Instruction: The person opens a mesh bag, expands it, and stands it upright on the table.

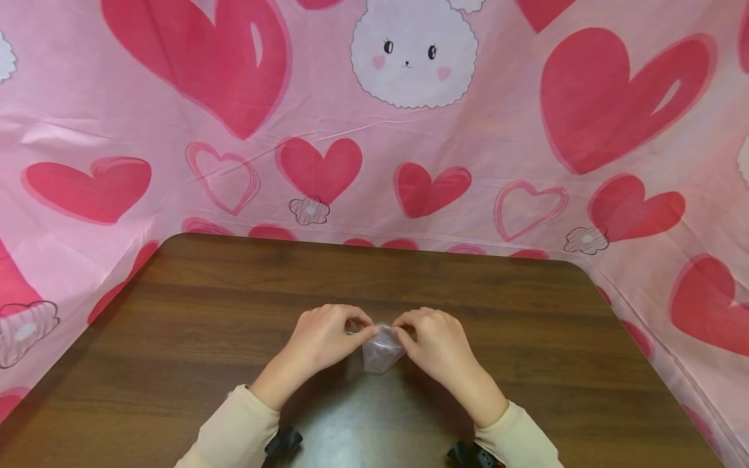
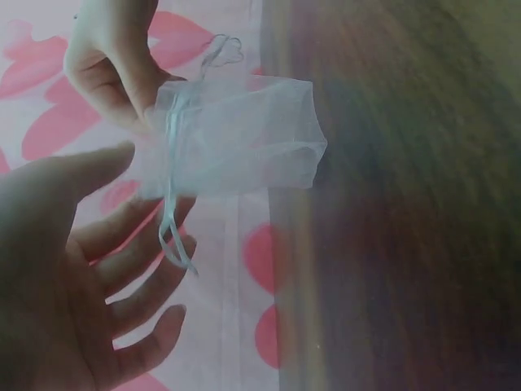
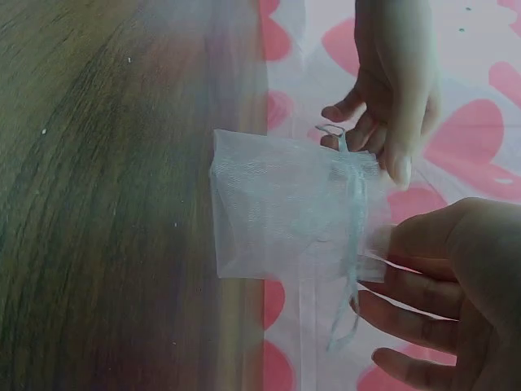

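Note:
A small sheer white drawstring pouch point(image 1: 381, 351) hangs between both hands above the table, its closed end toward the table. My left hand point(image 1: 330, 335) pinches one side of the pouch's mouth between thumb and forefinger. On the opposite side of the mouth, the thumb and forefinger of my right hand point(image 1: 435, 341) pinch the rim. Pale ribbon cords point(image 2: 172, 163) run across the pouch just below its mouth, with a loop dangling at each side. The other fingers of my right hand point(image 3: 464, 285) are spread loosely behind the rim. Nothing is visible through the thin fabric.
A dark brown wooden table point(image 1: 175, 325) with rounded far corners lies beneath the hands. Pink cloth point(image 1: 374, 130) printed with red hearts and a white fluffy face surrounds it at the back and sides. Dark wrist devices point(image 1: 283, 442) sit by the cream sleeves point(image 1: 236, 429).

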The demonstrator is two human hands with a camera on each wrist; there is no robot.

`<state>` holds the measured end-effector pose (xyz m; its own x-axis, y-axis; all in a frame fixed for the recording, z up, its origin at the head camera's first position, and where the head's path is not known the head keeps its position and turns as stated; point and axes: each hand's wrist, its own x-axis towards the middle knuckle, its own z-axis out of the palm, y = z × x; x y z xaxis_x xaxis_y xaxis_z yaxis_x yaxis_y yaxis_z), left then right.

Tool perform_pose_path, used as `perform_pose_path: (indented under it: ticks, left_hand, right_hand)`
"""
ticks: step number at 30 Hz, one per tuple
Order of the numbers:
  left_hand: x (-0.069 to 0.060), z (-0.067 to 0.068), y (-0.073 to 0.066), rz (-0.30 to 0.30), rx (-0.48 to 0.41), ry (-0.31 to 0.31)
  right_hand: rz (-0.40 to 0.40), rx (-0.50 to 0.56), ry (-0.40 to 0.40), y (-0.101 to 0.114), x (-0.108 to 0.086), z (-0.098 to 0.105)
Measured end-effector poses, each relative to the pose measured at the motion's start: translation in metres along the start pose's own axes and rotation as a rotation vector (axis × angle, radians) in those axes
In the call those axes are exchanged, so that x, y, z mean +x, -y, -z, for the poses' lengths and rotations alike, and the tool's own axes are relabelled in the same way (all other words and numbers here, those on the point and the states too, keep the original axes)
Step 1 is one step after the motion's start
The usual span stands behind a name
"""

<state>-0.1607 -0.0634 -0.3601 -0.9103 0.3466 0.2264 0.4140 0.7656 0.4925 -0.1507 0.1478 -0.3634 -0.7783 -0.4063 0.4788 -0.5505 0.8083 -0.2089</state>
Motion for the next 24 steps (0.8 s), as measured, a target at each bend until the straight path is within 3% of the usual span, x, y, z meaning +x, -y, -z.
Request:
perform_pose_path:
  ticks: [3, 10, 16, 24]
  left_hand:
    - [0.005, 0.002, -0.002, 0.020, 0.034, 0.012]
    - [0.010, 0.006, -0.008, 0.005, 0.091, 0.124]
    - [0.012, 0.006, -0.010, 0.014, 0.111, 0.086]
    - [0.012, 0.001, -0.009, 0.041, 0.095, 0.070]
  right_hand:
    - [-0.002, -0.001, -0.014, 0.000, 0.001, 0.000]
    - [-0.001, -0.022, 0.007, 0.000, 0.000, 0.000]
    - [-0.016, -0.049, 0.085, 0.000, -0.001, -0.001]
    - [-0.009, -0.025, 0.076, 0.001, 0.001, -0.004]
